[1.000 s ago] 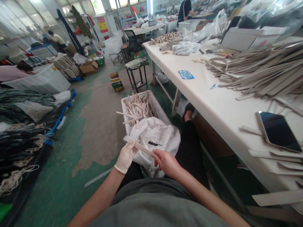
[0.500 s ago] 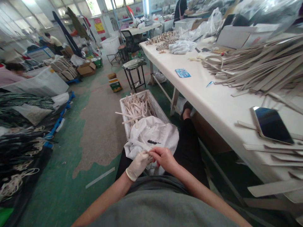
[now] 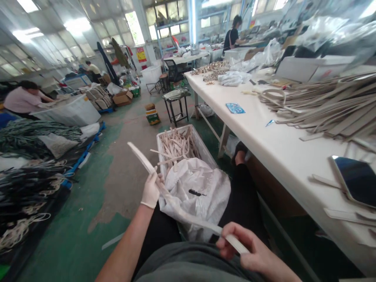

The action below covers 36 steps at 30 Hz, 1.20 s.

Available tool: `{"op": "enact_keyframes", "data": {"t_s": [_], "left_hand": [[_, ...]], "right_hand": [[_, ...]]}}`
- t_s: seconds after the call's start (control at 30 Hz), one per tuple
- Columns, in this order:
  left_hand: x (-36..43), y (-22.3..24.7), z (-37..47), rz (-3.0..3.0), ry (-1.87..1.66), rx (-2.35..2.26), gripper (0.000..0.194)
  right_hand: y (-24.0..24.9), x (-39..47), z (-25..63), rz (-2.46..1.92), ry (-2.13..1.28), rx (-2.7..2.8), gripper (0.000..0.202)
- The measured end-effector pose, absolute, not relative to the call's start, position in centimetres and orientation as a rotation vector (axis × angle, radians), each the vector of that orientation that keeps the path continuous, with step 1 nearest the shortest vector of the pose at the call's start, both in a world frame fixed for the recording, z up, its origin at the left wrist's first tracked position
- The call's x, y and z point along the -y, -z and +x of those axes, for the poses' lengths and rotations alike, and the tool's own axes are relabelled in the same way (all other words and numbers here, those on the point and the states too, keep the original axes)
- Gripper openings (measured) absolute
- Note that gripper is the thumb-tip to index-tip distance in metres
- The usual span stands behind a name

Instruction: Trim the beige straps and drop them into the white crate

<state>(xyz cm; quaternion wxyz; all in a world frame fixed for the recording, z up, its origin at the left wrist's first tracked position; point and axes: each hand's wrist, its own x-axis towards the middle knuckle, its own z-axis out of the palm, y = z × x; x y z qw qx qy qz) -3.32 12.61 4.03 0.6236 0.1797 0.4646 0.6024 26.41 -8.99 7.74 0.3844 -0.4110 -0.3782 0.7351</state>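
A long pale strap (image 3: pixel 188 217) runs slantwise across my lap, held at two places. My left hand (image 3: pixel 152 190), in a thin whitish glove, is closed round it near its upper left end. Bare fingers of my right hand (image 3: pixel 242 243) pinch it near the lower right end. Beneath the strap, a crumpled white sack (image 3: pixel 205 181) lies over my legs and against a white crate (image 3: pixel 205 148). Many short beige straps (image 3: pixel 177 144) fill the crate.
On the right, a long white table (image 3: pixel 249 131) bears a phone (image 3: pixel 357 180), a blue packet (image 3: pixel 235 108) and a heap of long straps (image 3: pixel 331 103). A black stool (image 3: pixel 176 105) stands ahead. Dark cord bundles (image 3: pixel 26 176) lie left. Two people work at left, another farther back.
My hands have moved apart from their meeting point over the sack, left hand up and leftward, right hand down and rightward. The strap is now stretched between them. The view has tilted up.
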Motion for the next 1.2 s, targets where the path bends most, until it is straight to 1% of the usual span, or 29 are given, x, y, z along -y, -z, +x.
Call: {"op": "enact_keyframes", "data": {"t_s": [0.03,0.07,0.1,0.17,0.2,0.27,0.33,0.37,0.43,0.6,0.73,0.93,1.03,1.1,1.13,1.2], "left_hand": [[-12.0,-4.1,-2.5,0.511,-1.321,-1.067,0.036],[-11.4,-4.0,-1.7,0.582,-1.257,-1.064,0.04],[-10.7,-3.9,-1.1,0.639,-1.191,-1.054,0.042],[-9.5,-3.7,0.0,0.742,-1.054,-1.01,0.04],[-8.9,-3.7,0.4,0.791,-0.984,-0.979,0.039],[-7.9,-3.7,1.0,0.89,-0.843,-0.915,0.039],[-7.0,-3.8,1.4,0.986,-0.711,-0.876,0.039],[-6.6,-3.9,1.6,1.033,-0.647,-0.866,0.039],[-5.8,-4.0,1.9,1.112,-0.521,-0.85,0.042],[-4.6,-3.6,1.8,1.224,-0.324,-0.827,0.054],[-4.1,-3.4,1.4,1.29,-0.264,-0.852,0.049],[-3.6,-2.8,1.2,1.316,-0.227,-0.853,0.041],[-3.7,-2.9,0.7,1.354,-0.167,-0.828,0.04],[-4.2,-3.5,0.4,1.379,-0.175,-0.783,0.041],[-4.5,-4.0,0.4,1.386,-0.214,-0.755,0.045],[-5.0,-5.2,0.9,1.414,-0.33,-0.694,0.058]], "right_hand": [[-8.6,8.8,26.7,-0.988,-1.866,0.983,0.078],[-9.4,8.4,26.9,-0.97,-1.848,1.014,0.082],[-10.2,7.9,27.0,-0.995,-1.813,1.051,0.078],[-11.3,6.2,27.2,-1.175,-1.633,1.147,0.053],[-11.6,5.2,27.3,-1.299,-1.483,1.208,0.045],[-12.0,3.0,27.7,-1.473,-1.091,1.366,0.044],[-12.0,1.0,28.0,-1.429,-0.907,1.503,0.043],[-11.9,0.1,28.2,-1.359,-0.916,1.533,0.042],[-11.5,-1.3,28.3,-1.21,-1.043,1.493,0.04],[-9.3,-3.7,27.7,-0.998,-1.268,1.126,0.033],[-8.0,-4.9,27.1,-0.914,-1.333,0.853,0.032],[-7.2,-5.5,27.1,-0.829,-1.447,0.693,0.03],[-7.4,-5.3,27.2,-0.828,-1.507,0.68,0.033],[-8.1,-4.9,26.8,-0.86,-1.486,0.756,0.036],[-8.6,-4.7,26.5,-0.885,-1.452,0.83,0.037],[-9.7,-4.1,25.4,-0.927,-1.372,1.029,0.035]]}}
